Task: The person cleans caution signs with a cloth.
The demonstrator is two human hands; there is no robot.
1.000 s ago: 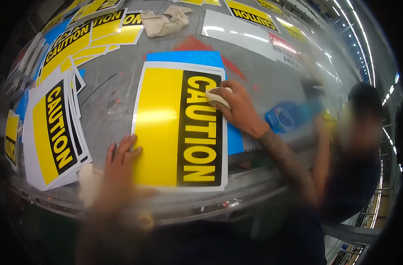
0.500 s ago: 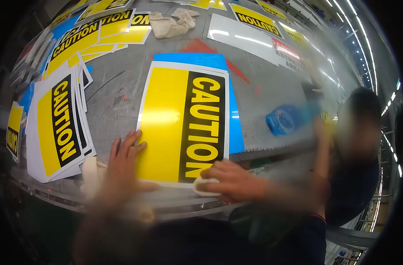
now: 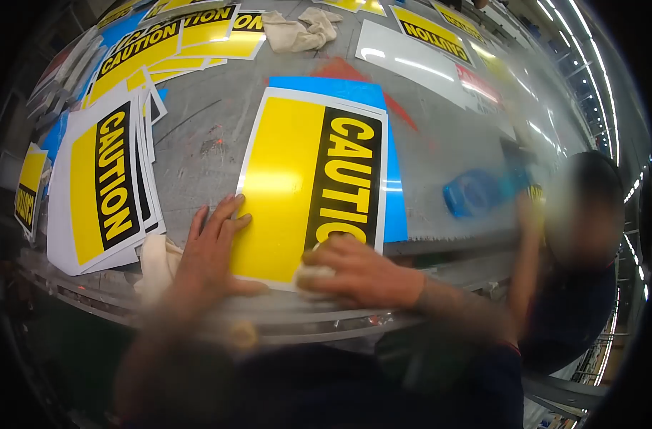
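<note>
The right hand (image 3: 361, 275) has travelled from the far end of the black lettered band to its near end over the last second, carrying the white wiping pad (image 3: 315, 274) with it. The right hand is now curled around the pad and presses it on the near edge of the CAUTION sign (image 3: 290, 171), just below the last letter. The left hand (image 3: 215, 250) lies open and flat, fingers spread, on the near left corner of the same sign, in the yellow field. The sign lies flat on the grey metal surface (image 3: 197, 136), on top of a blue sheet (image 3: 396, 214) that shows along its far and right edges. A pale folded cloth (image 3: 156, 264) lies just beside the left wrist. A stack of CAUTION signs (image 3: 100, 186) lies to the left, well apart from the right hand. A blue spray bottle (image 3: 479, 191) lies on its side to the right. A crumpled rag (image 3: 297, 30) lies at the far side. Another person (image 3: 583, 272) stands at the right edge, blurred
</note>
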